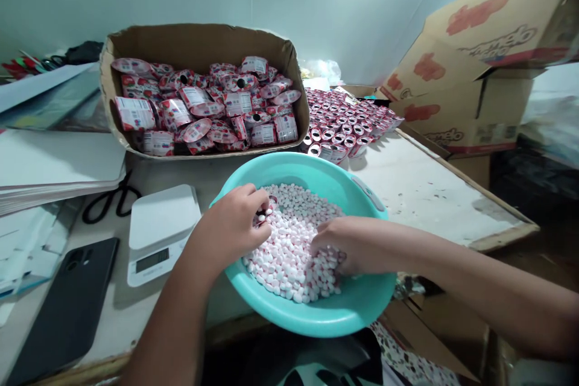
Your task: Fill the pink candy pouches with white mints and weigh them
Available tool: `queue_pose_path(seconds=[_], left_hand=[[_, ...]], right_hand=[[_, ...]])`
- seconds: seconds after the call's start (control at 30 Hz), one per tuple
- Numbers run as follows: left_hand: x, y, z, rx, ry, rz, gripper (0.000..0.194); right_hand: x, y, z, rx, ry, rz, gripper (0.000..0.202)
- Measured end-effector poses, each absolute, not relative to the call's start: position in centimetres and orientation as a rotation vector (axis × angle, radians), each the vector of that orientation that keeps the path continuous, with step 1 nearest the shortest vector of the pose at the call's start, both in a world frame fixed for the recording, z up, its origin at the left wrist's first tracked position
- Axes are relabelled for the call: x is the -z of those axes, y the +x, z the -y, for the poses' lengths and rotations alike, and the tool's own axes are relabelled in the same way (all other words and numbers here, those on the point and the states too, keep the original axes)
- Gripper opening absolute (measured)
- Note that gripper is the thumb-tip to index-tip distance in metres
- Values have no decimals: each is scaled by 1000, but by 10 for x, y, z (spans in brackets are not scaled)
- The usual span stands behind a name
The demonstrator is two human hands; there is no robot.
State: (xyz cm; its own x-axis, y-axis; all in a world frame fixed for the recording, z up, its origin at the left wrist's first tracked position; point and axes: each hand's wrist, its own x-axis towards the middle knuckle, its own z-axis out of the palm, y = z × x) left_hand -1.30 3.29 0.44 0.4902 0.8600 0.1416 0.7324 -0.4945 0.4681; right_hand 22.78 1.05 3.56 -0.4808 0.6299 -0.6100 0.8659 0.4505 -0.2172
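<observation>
A turquoise basin [312,324] holds a heap of small whitish-pink candies [289,247]. Over its left side, my left hand [242,220] is closed around a small red-and-white container [266,211], whose opening shows candies at it. My right hand [335,244] is down in the heap at the basin's right side, its fingers curled and partly buried, so what they hold is hidden. Behind the basin, a cardboard box [203,155] is filled with printed red-and-white containers [237,104]. Many open containers [346,123] stand packed together to the right of that box.
On the left lie a white scale [160,223], black scissors [108,199], a dark phone [67,307] and stacked white sheets [58,160]. Large cartons [461,96] stand at the right, beyond the table's edge [502,238].
</observation>
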Motion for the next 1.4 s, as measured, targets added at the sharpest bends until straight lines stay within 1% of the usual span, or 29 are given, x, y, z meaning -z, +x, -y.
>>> queue_pose_path(seconds=[0.03,0.07,0.1,0.2,0.27,0.47,0.57,0.63,0.67,0.73,0.87,0.93,1.0,1.07,1.13,1.23,1.3,1.4], left_hand=[[-4,-13,-33,-520,2389,-1338,12],[-4,-13,-34,-532,2386,-1338,13],[-4,-14,-34,-547,2384,-1331,18],[-5,-14,-35,-561,2389,-1289,42],[-5,-15,-36,-547,2387,-1280,46],[0,-16,-36,-591,2364,-1273,35],[-1,-15,-35,-612,2325,-1292,23],[-3,-14,-35,-598,2302,-1322,10],[-4,-14,-35,-587,2300,-1339,6],[-5,-13,-35,-563,2313,-1358,4],[-4,-14,-35,-515,2341,-1354,11],[-3,-15,-36,-506,2333,-1342,12],[-4,-15,-37,-499,2310,-1329,16],[-5,-14,-38,-481,2281,-1312,24],[-5,-14,-39,-458,2258,-1301,33],[-2,-13,-43,-415,2259,-1312,48],[0,-13,-45,-372,2287,-1332,55],[-1,-13,-45,-300,2323,-1346,53]], right_hand=[[-33,222,-16,693,1222,-2247,57],[-30,217,-21,672,1187,-2245,54],[-27,213,-27,653,1161,-2258,52],[-24,211,-42,579,1197,-2371,49],[-28,221,-47,529,1287,-2427,58],[-41,267,-32,584,1373,-2302,116],[-28,263,-25,604,1374,-2243,131],[-14,253,-25,543,1356,-2202,134],[-8,248,-25,491,1340,-2201,133],[2,240,-27,404,1296,-2251,127],[8,238,-30,368,1287,-2368,104],[8,240,-32,420,1360,-2388,93],[7,242,-35,508,1441,-2406,77],[6,242,-39,593,1511,-2431,56],[4,241,-42,626,1555,-2447,42],[2,240,-43,639,1589,-2454,35],[0,239,-40,653,1604,-2448,33],[-4,239,-33,667,1613,-2443,34]])
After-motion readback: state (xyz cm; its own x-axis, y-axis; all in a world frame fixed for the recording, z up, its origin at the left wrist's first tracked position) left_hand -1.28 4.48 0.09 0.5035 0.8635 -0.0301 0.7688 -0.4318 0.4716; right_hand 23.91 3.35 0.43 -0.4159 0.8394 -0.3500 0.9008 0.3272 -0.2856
